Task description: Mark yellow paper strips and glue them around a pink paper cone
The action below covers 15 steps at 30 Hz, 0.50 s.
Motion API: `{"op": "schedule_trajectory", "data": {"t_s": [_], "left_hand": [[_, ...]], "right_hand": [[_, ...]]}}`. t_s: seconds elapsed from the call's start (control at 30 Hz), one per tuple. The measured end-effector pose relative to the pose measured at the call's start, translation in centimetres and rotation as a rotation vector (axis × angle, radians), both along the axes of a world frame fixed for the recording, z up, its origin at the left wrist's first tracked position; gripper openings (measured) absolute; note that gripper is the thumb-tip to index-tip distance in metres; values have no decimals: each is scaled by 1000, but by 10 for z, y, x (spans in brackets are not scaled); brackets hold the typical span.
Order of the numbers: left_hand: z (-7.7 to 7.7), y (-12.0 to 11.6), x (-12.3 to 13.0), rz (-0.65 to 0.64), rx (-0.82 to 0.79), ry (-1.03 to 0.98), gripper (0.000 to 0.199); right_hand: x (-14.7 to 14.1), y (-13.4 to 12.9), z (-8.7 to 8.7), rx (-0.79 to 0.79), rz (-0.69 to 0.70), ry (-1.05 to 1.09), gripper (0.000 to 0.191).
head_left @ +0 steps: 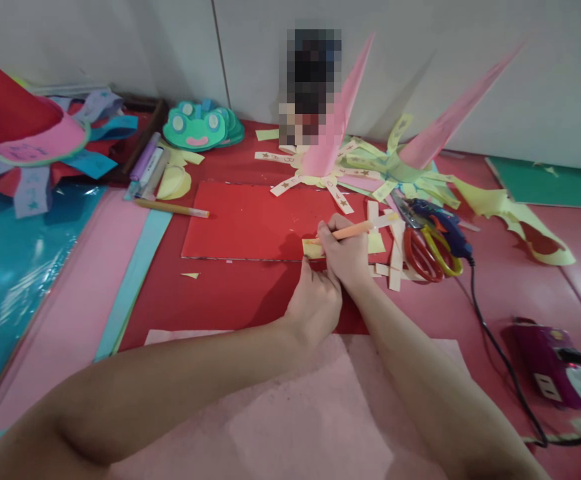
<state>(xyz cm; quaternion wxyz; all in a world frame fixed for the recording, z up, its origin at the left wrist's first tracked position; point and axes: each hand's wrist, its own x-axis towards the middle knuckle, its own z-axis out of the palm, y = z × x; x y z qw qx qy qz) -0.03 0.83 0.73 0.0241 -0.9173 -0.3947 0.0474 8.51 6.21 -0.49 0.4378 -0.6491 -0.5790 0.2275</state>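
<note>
My right hand (349, 257) is closed round an orange pen (354, 230), with its tip on a pale yellow paper strip (311, 248). Just below, my left hand (315, 297) has its fingers curled, pinching or pressing the strip's near edge. Both hands touch or nearly touch each other. The strip lies over the right part of a red board (245, 220), and its middle is hidden by my right hand. Cream paper strips (395, 257) are scattered right of the hands, beside scissors (423, 257) with red and yellow handles.
Pink paper cones (333, 133) with lettered strips stand at the back. A glue gun (440, 223) trails a cord towards a purple power socket box (555, 367). Green frog cutouts (195, 127), a yellow pen (173, 208) and a blue folder (25, 267) lie left.
</note>
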Motion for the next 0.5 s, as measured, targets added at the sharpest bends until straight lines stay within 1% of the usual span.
{"op": "schedule_trajectory", "data": {"t_s": [0.27, 0.5], "left_hand": [[-1, 0, 0, 8, -8, -27, 24], [-1, -2, 0, 8, 36, 20, 29]], "right_hand": [[1, 0, 0, 47, 46, -43, 34], [3, 2, -1, 18, 39, -20, 34]]}}
